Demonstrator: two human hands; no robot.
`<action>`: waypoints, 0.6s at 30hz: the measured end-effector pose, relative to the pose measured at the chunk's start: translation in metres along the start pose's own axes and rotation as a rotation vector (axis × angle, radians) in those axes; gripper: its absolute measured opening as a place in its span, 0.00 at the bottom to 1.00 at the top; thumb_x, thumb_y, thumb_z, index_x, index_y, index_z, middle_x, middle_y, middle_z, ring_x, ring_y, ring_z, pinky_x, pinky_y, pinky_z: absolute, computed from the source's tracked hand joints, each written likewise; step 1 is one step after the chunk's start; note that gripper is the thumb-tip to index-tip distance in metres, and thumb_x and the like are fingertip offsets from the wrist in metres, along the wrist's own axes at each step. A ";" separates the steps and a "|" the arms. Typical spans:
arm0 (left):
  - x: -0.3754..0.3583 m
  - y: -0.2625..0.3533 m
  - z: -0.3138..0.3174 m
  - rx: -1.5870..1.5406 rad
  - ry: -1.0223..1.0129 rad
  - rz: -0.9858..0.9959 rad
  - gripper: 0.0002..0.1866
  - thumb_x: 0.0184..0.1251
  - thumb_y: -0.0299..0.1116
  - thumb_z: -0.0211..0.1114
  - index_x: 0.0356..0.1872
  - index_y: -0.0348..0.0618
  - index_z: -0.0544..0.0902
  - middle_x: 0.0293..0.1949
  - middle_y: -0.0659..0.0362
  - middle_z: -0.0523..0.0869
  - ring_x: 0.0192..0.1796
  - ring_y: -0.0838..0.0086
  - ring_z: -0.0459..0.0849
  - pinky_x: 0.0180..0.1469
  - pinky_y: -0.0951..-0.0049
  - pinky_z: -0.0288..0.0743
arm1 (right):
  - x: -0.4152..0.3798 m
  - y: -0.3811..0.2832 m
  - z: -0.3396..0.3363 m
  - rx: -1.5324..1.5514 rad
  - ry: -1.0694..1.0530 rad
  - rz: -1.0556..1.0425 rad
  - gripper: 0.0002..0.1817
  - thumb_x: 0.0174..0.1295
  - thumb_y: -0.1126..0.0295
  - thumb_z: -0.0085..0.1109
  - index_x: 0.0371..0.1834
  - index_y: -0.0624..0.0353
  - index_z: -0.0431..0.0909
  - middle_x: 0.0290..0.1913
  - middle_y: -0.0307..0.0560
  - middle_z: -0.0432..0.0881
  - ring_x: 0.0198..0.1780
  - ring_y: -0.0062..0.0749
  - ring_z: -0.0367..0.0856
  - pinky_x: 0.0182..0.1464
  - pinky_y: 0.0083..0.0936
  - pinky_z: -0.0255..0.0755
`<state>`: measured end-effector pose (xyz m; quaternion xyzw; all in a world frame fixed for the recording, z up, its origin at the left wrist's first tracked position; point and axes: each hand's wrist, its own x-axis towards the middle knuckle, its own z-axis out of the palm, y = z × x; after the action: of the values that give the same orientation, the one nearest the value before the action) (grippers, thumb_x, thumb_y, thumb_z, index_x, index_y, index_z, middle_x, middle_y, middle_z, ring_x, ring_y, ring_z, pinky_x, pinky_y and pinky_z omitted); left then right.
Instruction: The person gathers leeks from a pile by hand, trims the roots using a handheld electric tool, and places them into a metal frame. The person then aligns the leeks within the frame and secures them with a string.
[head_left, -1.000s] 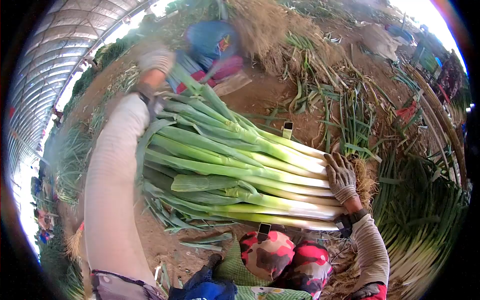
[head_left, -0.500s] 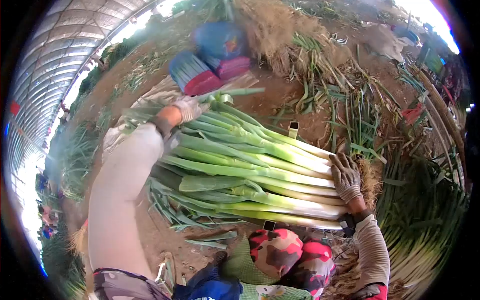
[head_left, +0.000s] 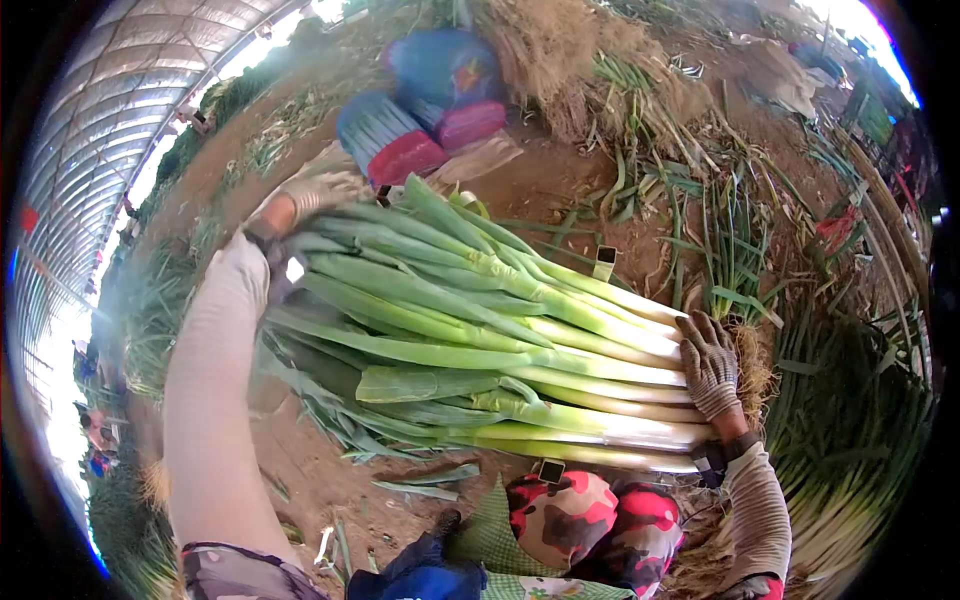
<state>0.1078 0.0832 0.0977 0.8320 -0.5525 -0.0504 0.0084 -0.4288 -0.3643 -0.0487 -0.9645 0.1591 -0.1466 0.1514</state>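
A thick pile of long green onions (head_left: 520,350) lies crosswise before me, green leaves to the left and white stalks to the right. My right hand (head_left: 708,362), in a grey work glove, rests flat across the white ends, its fingers stretched out beside the roots (head_left: 757,365). My left hand (head_left: 322,192), also gloved, is over the far edge of the leaf tops; its fingers look extended and are slightly blurred. Two small square metal posts, a far one (head_left: 605,262) and a near one (head_left: 549,470), stand at either side of the pile.
Two tied bundles, a larger one (head_left: 447,75) and a smaller one (head_left: 390,140), stand beyond the pile. Loose onions (head_left: 840,450) lie at right. Cut leaves and root scraps (head_left: 560,70) litter the soil. My camouflage-covered knees (head_left: 565,515) are close to the near edge.
My left hand has moved left along the leaves towards their tips, and the leaf tops lie differently. My right hand stays on the white ends. The view has shifted slightly.
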 end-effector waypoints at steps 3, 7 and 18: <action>0.031 0.083 -0.059 0.508 -0.327 -0.077 0.24 0.65 0.40 0.57 0.64 0.56 0.70 0.67 0.57 0.68 0.67 0.63 0.68 0.62 0.66 0.67 | 0.001 0.002 0.005 0.006 -0.001 -0.002 0.22 0.67 0.59 0.40 0.61 0.53 0.73 0.64 0.57 0.69 0.65 0.55 0.63 0.68 0.44 0.54; 0.095 0.184 -0.055 0.196 -0.144 0.033 0.25 0.63 0.45 0.60 0.61 0.53 0.74 0.63 0.57 0.74 0.60 0.61 0.76 0.59 0.64 0.70 | 0.000 0.003 0.005 -0.020 -0.031 0.011 0.23 0.68 0.58 0.38 0.62 0.52 0.72 0.65 0.57 0.68 0.67 0.55 0.61 0.69 0.44 0.51; 0.159 0.121 0.043 0.308 -0.404 -0.399 0.27 0.46 0.56 0.69 0.41 0.46 0.86 0.41 0.48 0.86 0.43 0.58 0.85 0.47 0.62 0.77 | 0.000 -0.001 0.000 0.014 -0.011 0.019 0.23 0.67 0.58 0.38 0.61 0.52 0.73 0.65 0.58 0.68 0.65 0.54 0.63 0.68 0.44 0.53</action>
<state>0.0540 -0.1087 0.0513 0.8885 -0.3702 -0.1308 -0.2375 -0.4288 -0.3636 -0.0486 -0.9627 0.1661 -0.1409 0.1605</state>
